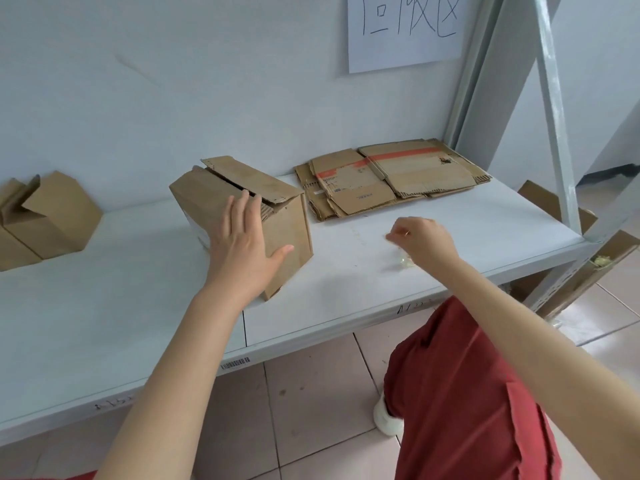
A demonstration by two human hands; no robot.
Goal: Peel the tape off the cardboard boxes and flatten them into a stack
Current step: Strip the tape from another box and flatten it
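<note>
A brown cardboard box point(221, 188) stands tilted on the white shelf point(346, 289), its top flaps loose. My left hand point(242, 247) lies flat against the box's near side, fingers straight and thumb spread. To the right, my right hand point(420, 237) hovers low over the shelf with curled fingers, pinching something small and pale that I cannot make out. A crumpled wad of clear tape point(403, 261) lies on the shelf just under that wrist. A stack of flattened boxes point(391, 178) with an orange stripe lies at the back right.
More unflattened boxes point(45, 216) stand at the far left of the shelf. A grey metal upright and brace point(554, 133) rise at the right end. A paper sign point(405, 26) hangs on the wall. More cardboard point(588, 265) leans beyond the shelf's right end.
</note>
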